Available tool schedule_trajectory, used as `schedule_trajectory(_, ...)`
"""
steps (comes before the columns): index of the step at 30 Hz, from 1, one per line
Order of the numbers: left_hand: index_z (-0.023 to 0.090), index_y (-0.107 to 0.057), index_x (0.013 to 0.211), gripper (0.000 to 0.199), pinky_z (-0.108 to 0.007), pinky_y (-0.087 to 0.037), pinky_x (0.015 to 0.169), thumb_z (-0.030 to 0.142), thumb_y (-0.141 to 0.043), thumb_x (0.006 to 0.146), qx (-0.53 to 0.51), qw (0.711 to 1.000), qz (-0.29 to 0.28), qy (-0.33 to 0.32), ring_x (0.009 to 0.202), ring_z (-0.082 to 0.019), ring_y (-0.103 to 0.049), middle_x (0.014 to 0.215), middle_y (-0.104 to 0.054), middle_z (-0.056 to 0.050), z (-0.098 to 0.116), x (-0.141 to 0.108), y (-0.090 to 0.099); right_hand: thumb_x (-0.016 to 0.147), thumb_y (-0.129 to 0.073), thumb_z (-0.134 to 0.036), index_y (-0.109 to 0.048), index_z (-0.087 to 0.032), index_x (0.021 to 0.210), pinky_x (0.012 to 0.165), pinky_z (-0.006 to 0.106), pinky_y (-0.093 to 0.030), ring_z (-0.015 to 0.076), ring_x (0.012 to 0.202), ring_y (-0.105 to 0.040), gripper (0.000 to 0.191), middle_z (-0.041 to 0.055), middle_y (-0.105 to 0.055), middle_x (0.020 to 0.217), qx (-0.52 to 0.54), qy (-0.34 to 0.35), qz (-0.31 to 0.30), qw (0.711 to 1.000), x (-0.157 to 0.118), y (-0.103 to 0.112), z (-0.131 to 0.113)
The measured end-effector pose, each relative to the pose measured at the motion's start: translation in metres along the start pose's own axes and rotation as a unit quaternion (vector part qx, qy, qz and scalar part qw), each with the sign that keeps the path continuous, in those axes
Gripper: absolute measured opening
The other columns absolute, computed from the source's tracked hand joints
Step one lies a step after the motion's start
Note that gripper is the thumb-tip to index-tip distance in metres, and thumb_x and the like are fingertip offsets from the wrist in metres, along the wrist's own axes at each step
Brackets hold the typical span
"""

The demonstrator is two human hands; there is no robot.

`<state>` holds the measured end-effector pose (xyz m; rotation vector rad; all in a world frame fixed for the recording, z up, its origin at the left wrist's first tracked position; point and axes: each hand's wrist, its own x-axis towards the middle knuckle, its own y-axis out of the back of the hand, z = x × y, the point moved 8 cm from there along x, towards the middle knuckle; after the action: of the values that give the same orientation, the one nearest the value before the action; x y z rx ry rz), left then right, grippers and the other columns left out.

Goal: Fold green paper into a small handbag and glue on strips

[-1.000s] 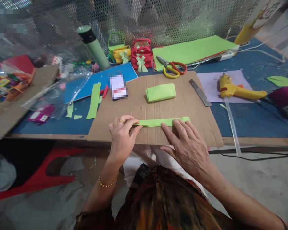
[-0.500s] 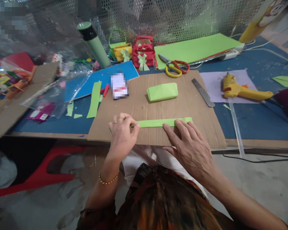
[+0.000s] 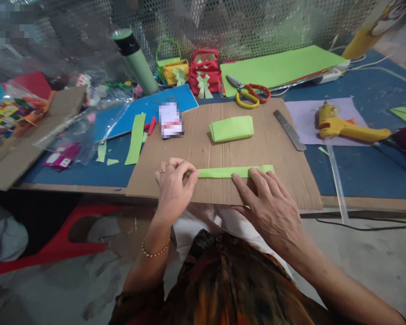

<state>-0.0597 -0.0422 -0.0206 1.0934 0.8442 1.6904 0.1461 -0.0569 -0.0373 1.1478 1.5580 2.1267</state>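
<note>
A narrow green paper strip (image 3: 216, 173) lies lengthwise near the front of a brown cardboard sheet (image 3: 196, 153). Its left end is pinched between the thumb and forefinger of my left hand (image 3: 176, 185), which wears rings. My right hand (image 3: 269, 198) rests with fingers spread over the strip's right part, the fingertips pressing it to the cardboard. Beyond the strip sits a folded green paper piece (image 3: 232, 129), touched by neither hand.
Scissors (image 3: 246, 95), a metal blade (image 3: 289, 130) and a yellow glue gun (image 3: 341, 126) lie to the right. A phone-like white object (image 3: 171, 120), a green strip (image 3: 135, 139) and a bottle (image 3: 137, 63) are left. Small red paper bags (image 3: 205, 74) stand behind.
Both hands keep the same hold on the strip. The whole view has shifted slightly, with everything appearing a little further right.
</note>
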Motion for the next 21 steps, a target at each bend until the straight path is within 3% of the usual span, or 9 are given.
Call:
schedule_trajectory(11,0.022,-0.060,0.084,0.013,-0.044,-0.041,0.093,0.015,-0.061,0.095,0.002,0.999,-0.035,0.005,0.109,-0.028,-0.059,0.113,-0.067,-0.006,-0.0007,0.0019,-0.0030,0.098,-0.070,-0.036,-0.058,-0.009,0.146,0.111,0.056,-0.053,0.0387,0.127,-0.062,0.056,0.0265,-0.062,0.135,-0.001,-0.001,0.015,1.000,0.0013,0.0016,-0.0001)
schedule_trajectory(21,0.023,-0.052,0.082,0.015,-0.047,-0.043,0.093,0.014,-0.057,0.092,0.029,0.999,-0.040,0.003,0.109,-0.030,-0.058,0.112,-0.067,-0.009,0.0008,0.0050,-0.0059,0.102,-0.061,-0.028,-0.052,-0.013,0.153,0.117,0.057,-0.048,0.0364,0.136,-0.058,0.054,0.0247,-0.061,0.141,0.024,-0.016,-0.005,1.000,-0.0025,-0.0039,0.0035)
